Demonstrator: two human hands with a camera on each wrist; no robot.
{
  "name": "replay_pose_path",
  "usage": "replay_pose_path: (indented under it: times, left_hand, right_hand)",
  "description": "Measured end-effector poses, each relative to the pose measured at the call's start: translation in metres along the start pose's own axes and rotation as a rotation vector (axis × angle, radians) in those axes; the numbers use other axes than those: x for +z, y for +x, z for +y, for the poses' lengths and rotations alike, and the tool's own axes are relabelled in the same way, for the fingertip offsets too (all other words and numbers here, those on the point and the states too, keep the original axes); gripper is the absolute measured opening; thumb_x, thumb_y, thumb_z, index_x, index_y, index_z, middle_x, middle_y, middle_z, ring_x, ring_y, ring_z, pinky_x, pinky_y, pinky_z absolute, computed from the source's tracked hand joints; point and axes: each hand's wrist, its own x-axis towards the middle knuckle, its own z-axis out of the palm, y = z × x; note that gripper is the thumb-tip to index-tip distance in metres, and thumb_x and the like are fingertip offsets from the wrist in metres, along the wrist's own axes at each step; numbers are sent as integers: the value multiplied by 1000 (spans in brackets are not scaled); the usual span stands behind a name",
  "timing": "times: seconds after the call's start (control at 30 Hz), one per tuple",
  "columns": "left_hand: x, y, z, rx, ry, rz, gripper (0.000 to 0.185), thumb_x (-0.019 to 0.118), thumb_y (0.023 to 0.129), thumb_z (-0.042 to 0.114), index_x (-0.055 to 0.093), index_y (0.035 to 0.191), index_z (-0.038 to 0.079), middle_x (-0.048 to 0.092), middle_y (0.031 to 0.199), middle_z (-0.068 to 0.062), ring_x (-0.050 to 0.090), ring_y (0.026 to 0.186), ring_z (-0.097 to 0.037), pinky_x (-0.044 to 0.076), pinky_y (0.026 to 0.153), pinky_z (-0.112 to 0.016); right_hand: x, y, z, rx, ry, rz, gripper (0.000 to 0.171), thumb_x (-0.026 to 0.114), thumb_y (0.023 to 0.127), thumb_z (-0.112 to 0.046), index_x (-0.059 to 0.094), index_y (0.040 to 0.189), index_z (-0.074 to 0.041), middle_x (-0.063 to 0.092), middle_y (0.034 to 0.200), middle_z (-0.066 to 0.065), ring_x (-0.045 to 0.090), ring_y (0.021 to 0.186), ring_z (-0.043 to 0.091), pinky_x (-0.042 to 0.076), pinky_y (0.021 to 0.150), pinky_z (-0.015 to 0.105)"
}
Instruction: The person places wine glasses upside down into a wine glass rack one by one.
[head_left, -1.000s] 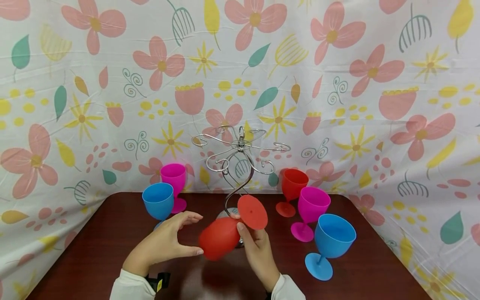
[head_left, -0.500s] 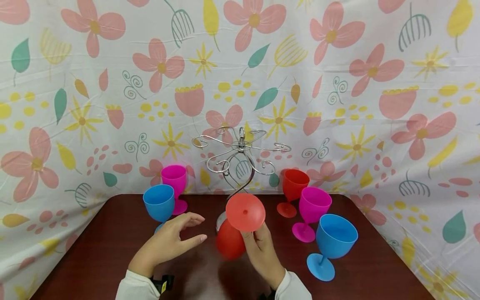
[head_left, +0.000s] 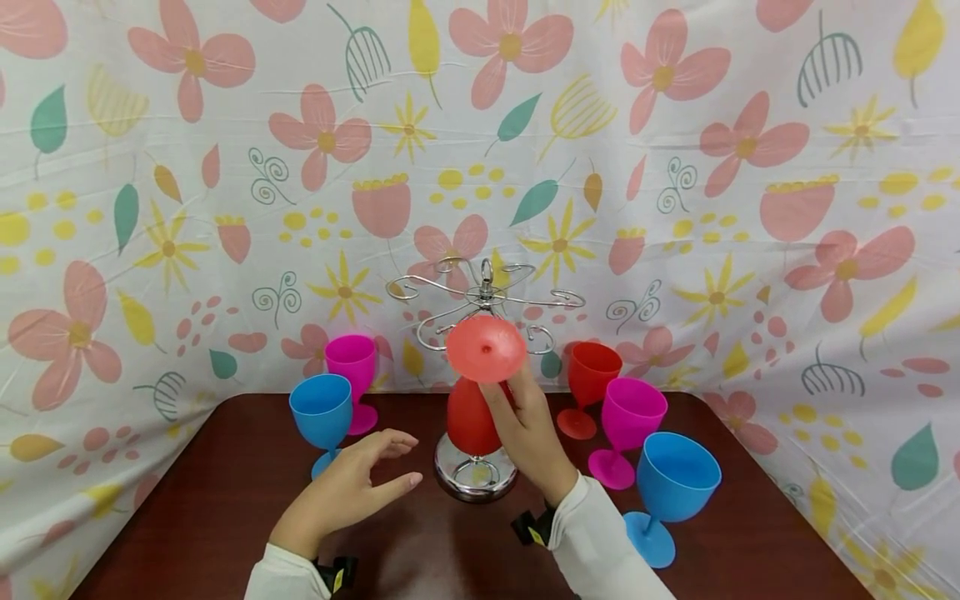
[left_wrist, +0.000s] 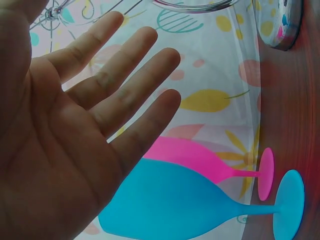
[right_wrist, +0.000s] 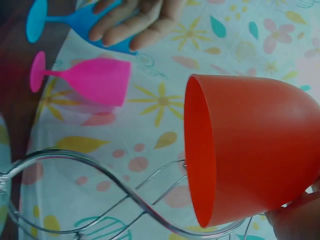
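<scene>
My right hand (head_left: 528, 425) grips a red goblet (head_left: 474, 417) by its stem, upside down, with the round foot on top and the bowl's mouth facing down. It hangs in front of the silver wire glass rack (head_left: 486, 292), above the rack's round base (head_left: 472, 471). In the right wrist view the red bowl (right_wrist: 255, 150) is beside the rack's twisted wires (right_wrist: 125, 187). My left hand (head_left: 352, 492) is held in the air with fingers spread and nothing in it. It is close to a blue goblet (head_left: 321, 408); the left wrist view shows its bare palm.
Behind the left blue goblet stands a pink goblet (head_left: 352, 367). On the right are a red goblet (head_left: 591, 375), a pink goblet (head_left: 632, 412) and a blue goblet (head_left: 677, 475), all upright on the dark wooden table (head_left: 195, 517). A flowered cloth (head_left: 262, 225) hangs behind.
My right hand has raised the red goblet from low over the table to the rack and turned it from lying tilted to foot-up. My left hand has drawn off from the goblet and stayed low.
</scene>
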Motion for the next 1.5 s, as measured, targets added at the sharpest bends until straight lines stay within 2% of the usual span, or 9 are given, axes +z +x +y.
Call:
replay_pose_path:
  times: [0.13,0.3,0.5,0.57,0.67,0.83,1.03,1.2,1.5]
  left_hand:
    - [3,3,-3,-6,0,41,49,71,88,44,53,130,27,60,125,8,57,118,-20,53,89,-43]
    - [9,8,-9,23,-54,110,55,75,86,36,50,135,26,56,130,10,54,121,-17,47,98,-46]
    - [18,13,-18,28,-184,146,58,72,89,35,46,139,23,52,135,7,51,125,-20,46,99,-48]
    - [22,16,-23,9,-236,148,58,71,90,35,45,140,23,50,137,6,50,126,-21,44,100,-50]
    - [28,19,-29,-14,-293,148,58,70,91,35,44,142,24,49,139,6,49,127,-20,43,101,-50]
    - [37,22,-34,-22,-294,137,56,66,94,35,41,143,28,47,142,2,48,128,-23,42,102,-50]
    - [41,23,-36,-48,-293,120,57,65,95,33,41,146,23,46,145,-3,45,130,-28,40,103,-53]
    - [41,23,-36,-67,-299,110,55,64,96,35,41,145,27,45,145,-2,45,131,-28,39,104,-54]
    - [42,21,-37,-89,-288,84,57,64,95,36,40,146,26,45,145,-3,44,131,-29,37,105,-54]
  right_hand:
    - [1,13,-2,74,-14,-6,39,48,100,2,44,138,-2,50,126,18,49,117,26,50,95,42]
    - [4,24,6,127,-53,6,31,49,101,-2,49,132,-2,53,117,19,53,109,28,50,92,45]
    - [7,32,46,186,-144,32,22,51,103,-27,55,122,-17,56,115,2,56,105,19,51,88,43]
    - [8,34,48,218,-189,35,23,50,103,-34,56,120,-20,57,113,-2,56,103,16,50,87,42]
    - [11,37,50,241,-242,33,24,50,102,-36,57,121,-22,60,111,-3,57,102,15,49,86,43]
    - [15,38,52,236,-243,-16,25,52,102,-32,56,123,-20,63,112,2,61,102,17,51,87,43]
    - [19,39,50,202,-184,-66,21,53,102,-25,57,120,-14,60,113,4,61,102,17,51,87,41]
    - [23,37,45,166,-136,-115,27,53,102,-24,57,127,-14,58,117,5,58,106,18,50,90,42]
    - [24,29,47,76,-185,-133,27,55,101,-21,56,128,-15,57,121,0,55,110,14,48,94,38]
